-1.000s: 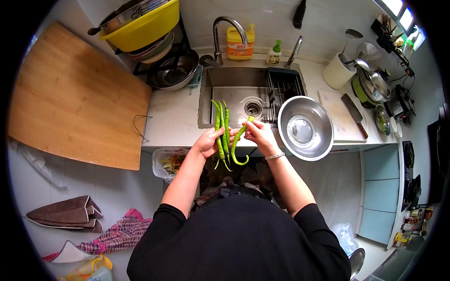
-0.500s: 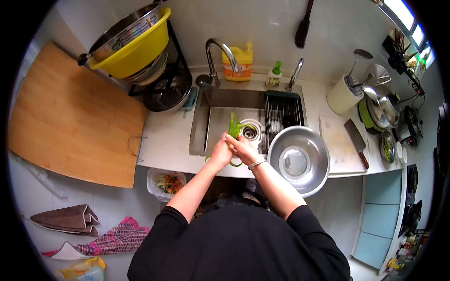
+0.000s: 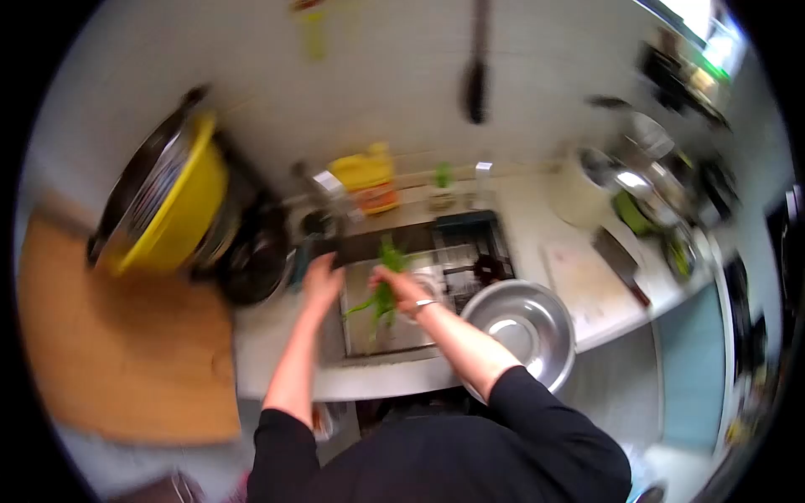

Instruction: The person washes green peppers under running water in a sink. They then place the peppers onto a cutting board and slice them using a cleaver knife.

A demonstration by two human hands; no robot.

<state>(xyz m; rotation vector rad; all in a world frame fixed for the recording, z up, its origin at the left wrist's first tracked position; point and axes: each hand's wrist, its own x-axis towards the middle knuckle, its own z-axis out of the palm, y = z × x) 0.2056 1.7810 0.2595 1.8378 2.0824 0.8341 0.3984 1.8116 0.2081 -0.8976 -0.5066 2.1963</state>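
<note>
The picture is blurred by motion. My right hand [image 3: 399, 287] is closed around a bunch of long green vegetables [image 3: 386, 307] over the sink [image 3: 362, 334]; their exact kind is too smeared to tell. Thin green ends hang to the left and below the fist. My left hand [image 3: 320, 283] is apart from the bunch, at the sink's left edge, below the faucet [image 3: 334, 194]. It looks empty, its blurred fingers pointing forward. Close to my right forearm, a steel bowl [image 3: 513, 334] sits at the counter's front edge.
A black drying rack [image 3: 471, 251] covers the sink's right side. Further right, a cleaver [image 3: 619, 261] lies on a cutting board [image 3: 579, 289]. A yellow jug [image 3: 366, 180] stands behind the sink. Left are a stacked yellow basin [image 3: 189, 205] and a large wooden board [image 3: 126, 352].
My left hand has let go of the green bunch and moved left toward the faucet side. My right hand keeps hold of the bunch. The whole view has shifted and tilted.
</note>
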